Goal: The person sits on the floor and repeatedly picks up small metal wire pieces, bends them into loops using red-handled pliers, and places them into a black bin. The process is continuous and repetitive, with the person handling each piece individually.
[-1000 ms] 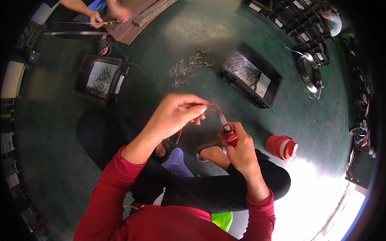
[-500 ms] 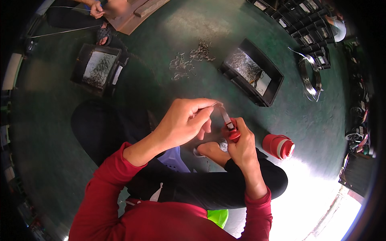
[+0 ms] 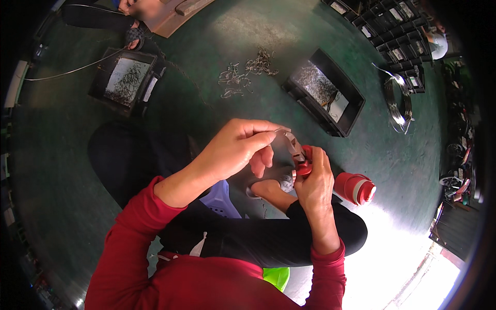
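Pliers point(image 3: 295, 147): metal head is gleaming, red handles are looking like smooth plastic. Wire piece point(image 3: 281, 129): is looking like thin, bare metal. Wire coil point(image 3: 404, 106): bright metal, is shining. Wire hooks point(image 3: 262, 63): metal, are glinting dully. Black bin point(image 3: 341, 77): plastic, is appearing matt; white sheet point(image 3: 339, 107) is resembling paper. Jug point(image 3: 351, 187): red plastic, is reflecting light. Sweatshirt point(image 3: 206, 281), trousers point(image 3: 248, 237): matt cloth, are creasing. Floor point(image 3: 413, 165): smooth, is throwing back glare.
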The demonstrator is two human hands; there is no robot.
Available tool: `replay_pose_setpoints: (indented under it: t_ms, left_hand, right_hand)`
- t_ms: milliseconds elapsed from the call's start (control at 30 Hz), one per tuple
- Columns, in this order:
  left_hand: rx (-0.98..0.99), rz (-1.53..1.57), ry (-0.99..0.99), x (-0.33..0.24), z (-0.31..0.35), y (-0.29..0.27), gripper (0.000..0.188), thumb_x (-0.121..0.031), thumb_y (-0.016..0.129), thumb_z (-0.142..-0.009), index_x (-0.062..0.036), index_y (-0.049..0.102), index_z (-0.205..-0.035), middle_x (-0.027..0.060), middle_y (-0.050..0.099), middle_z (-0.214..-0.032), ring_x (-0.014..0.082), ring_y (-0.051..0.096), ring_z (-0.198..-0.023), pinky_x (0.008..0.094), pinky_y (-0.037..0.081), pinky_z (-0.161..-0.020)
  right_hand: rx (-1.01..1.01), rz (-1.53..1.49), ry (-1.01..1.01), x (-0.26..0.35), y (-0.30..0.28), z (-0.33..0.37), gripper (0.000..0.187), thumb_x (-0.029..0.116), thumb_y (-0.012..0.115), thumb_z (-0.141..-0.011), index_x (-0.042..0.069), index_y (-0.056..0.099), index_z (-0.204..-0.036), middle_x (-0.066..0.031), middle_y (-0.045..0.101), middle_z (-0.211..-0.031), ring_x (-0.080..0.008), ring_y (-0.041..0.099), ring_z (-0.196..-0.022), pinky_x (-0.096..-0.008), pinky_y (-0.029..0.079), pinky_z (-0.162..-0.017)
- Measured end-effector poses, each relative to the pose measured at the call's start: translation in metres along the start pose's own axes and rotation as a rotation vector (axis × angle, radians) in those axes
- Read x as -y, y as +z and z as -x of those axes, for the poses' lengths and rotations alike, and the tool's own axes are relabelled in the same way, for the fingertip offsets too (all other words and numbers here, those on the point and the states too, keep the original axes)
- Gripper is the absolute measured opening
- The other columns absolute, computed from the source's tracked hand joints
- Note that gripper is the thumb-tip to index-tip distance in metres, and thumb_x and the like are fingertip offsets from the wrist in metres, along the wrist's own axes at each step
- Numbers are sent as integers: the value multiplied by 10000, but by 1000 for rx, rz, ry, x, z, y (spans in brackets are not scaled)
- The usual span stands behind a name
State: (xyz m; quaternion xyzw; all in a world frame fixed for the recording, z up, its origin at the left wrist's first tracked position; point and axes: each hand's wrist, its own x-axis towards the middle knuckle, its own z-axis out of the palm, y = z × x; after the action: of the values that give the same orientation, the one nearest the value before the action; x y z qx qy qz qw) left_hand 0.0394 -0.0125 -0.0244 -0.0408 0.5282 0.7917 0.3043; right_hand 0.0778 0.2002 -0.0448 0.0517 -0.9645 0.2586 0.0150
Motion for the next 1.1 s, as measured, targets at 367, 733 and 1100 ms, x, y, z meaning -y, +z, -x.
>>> replay_pose_setpoints:
  t_ms: [367,733,1100]
  left_hand:
    - [-28,-167,92,4,-3,5,312,-148,467,-1023,-26,592,-1281,53,627,-714,95,585,-557,220,464,-507]
    - [73,-116,-64,3,-8,-2,333,-111,407,-1024,-27,581,-1296,32,576,-653,63,477,-499,217,377,-457]
    - [33,-121,-7,7,-4,8,328,-120,412,-1023,-17,585,-1281,15,556,-653,58,458,-518,215,383,-477]
  right_hand:
    - [213,-293,94,0,-6,-1,221,105,676,-871,18,557,-1036,-159,641,-853,-329,630,-753,-357,491,-711]
    - [270,-325,122,4,-9,-1,213,114,674,-881,6,553,-1019,-190,644,-840,-331,643,-754,-357,492,-703]
    - [152,-240,127,-2,6,0,203,61,641,-828,30,563,-1013,-205,644,-919,-426,637,-840,-442,500,-682]
